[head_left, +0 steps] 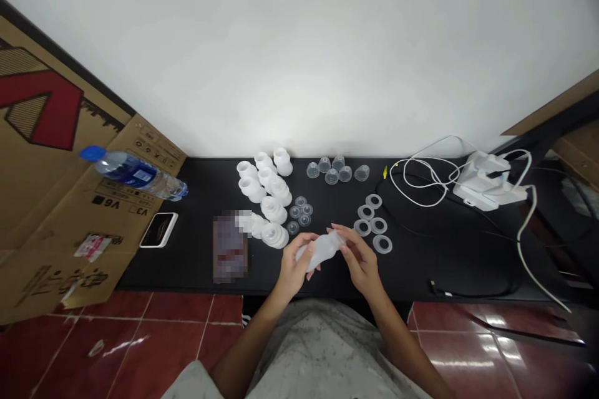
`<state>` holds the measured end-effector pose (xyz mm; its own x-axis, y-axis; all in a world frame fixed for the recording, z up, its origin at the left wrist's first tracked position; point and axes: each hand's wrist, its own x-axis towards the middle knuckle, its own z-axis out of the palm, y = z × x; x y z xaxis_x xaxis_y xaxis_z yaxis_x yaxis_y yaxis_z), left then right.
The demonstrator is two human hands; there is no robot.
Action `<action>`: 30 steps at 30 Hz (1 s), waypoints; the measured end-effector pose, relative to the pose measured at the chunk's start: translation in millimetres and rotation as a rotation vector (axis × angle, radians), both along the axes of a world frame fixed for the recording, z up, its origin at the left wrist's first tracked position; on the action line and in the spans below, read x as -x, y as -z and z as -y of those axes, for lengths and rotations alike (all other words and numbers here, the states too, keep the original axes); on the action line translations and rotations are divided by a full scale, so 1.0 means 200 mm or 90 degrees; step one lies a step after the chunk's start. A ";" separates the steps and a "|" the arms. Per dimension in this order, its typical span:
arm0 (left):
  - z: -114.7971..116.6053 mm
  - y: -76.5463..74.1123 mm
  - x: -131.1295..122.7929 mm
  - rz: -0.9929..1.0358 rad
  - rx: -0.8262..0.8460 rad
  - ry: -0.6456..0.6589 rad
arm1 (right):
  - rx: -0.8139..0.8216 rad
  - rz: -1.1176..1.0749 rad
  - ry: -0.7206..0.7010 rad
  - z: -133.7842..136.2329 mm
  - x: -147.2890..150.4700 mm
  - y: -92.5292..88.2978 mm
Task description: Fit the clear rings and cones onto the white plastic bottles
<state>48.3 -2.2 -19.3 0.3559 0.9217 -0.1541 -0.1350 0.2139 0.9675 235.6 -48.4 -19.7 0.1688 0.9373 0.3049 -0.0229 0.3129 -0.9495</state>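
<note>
One bottle: white, held tilted in both hands above the front part of the bench [322, 280], with its narrow end [339, 237] toward the right and its body [322, 250] in the left palm; whether the clearer piece at the narrow end is a separate part I cannot tell.
Left hand [294, 265]: curled fairly narrow round the wide end of the body, thumb lying along the near side, fingers underneath.
Right hand [360, 265]: closed to a narrow fingertip grip at the narrow end, thumb near, fingers on the far side.
Handling the bottle: best, I judge, to let the left hand hold the body still without squeezing, since the wall looks soft, while the right fingertips work evenly about the narrow end and keep it in line with the body; pressure on one side could tip it askew.
Rings [376, 244]: five, flat on the bench, just beyond the right hand.
Teats [304, 220]: five small clear ones, beyond the left hand.
White bottles [274, 209]: clustered left of the teats.
Caps [332, 176]: six clear ones, near the wall [327, 75].
Bench ends: carton [154, 149] and water bottle [140, 174] at left, white cable [423, 204] at right.
</note>
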 end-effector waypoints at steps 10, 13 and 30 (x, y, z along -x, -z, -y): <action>0.05 0.00 -0.02 -0.191 -0.244 -0.073 | 0.007 -0.034 0.066 -0.02 0.00 -0.01; 0.05 -0.01 -0.01 -0.224 -0.317 -0.085 | 0.020 -0.051 0.058 -0.02 -0.01 0.00; 0.02 -0.01 0.02 -0.009 -0.097 -0.008 | 0.044 -0.113 -0.034 -0.01 -0.03 -0.02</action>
